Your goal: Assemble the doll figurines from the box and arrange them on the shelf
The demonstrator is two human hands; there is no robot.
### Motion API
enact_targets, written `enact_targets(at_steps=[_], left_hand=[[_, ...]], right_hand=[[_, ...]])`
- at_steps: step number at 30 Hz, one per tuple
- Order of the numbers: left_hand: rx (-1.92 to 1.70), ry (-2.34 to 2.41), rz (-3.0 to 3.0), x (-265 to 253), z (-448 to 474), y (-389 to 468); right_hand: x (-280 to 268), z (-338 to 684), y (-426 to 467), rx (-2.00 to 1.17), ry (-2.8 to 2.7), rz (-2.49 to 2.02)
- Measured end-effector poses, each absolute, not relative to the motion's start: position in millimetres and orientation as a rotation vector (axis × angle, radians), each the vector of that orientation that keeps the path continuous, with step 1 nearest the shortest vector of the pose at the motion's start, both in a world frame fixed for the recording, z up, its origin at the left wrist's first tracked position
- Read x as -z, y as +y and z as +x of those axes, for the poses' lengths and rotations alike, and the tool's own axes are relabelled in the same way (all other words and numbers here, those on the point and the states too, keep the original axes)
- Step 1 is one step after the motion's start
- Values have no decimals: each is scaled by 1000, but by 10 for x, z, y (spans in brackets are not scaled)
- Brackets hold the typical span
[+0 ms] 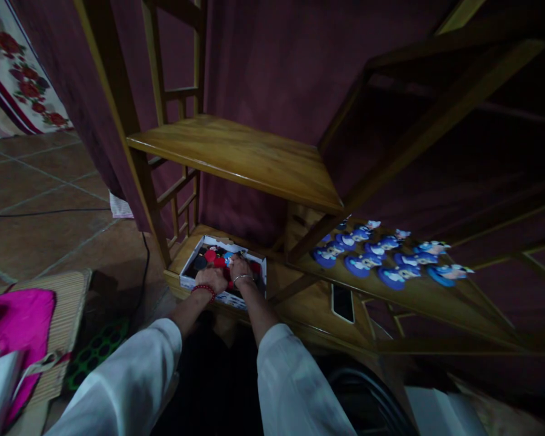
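Note:
A shallow white cardboard box [188, 282] with a blue pattern on its side sits open on the low wooden shelf. Inside lie several red and black pieces, among them a round red piece [210, 255] and a round black one [200, 262]. My left hand [212, 278], with a red bead bracelet, reaches into the box with its fingers curled down; whatever is under them is hidden. Beside it, my right hand [240, 266], wearing a silver bangle, is bent over a small light-blue figurine [228, 258] and seems to pinch it.
On the shelf to the right stand rows of purple-blue figurines [366, 263]. A phone [343, 302] lies on the wood near them. Above the box juts a bare wooden shelf board [240, 154]. At lower left, a pink cloth [25, 321] covers part of a woven mat [70, 297].

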State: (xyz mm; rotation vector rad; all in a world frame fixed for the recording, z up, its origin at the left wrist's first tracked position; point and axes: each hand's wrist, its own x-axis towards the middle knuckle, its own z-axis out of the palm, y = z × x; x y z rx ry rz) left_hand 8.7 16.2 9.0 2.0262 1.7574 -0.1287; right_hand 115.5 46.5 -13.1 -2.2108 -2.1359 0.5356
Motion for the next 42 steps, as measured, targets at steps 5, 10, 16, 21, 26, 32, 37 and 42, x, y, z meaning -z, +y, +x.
enact_targets(at_steps=[5, 10, 16, 21, 26, 32, 37, 42], left_hand=[[142, 1777, 2013, -91, 95, 170], [131, 1795, 2011, -64, 105, 189], [137, 1806, 2008, -61, 108, 180], [141, 1796, 2028, -100, 105, 164], [165, 1788, 2013, -125, 97, 159], [159, 1780, 2009, -112, 88, 153], [175, 1779, 2002, -100, 92, 157], [191, 1766, 2020, -70, 84, 166]], right_hand=[[156, 1145, 472, -499, -2067, -2250], [183, 1143, 498, -519, -2051, -2254], [149, 1140, 473, -540, -2057, -2253], [70, 1145, 395, -586, -2094, -2202], [1, 1318, 198, -583, -2186, -2146], [-117, 1598, -145, -620, -2385, -2118], [-161, 1601, -324, -488, -2393, -2081], [-176, 1558, -334, -450, -2322, -2189]])
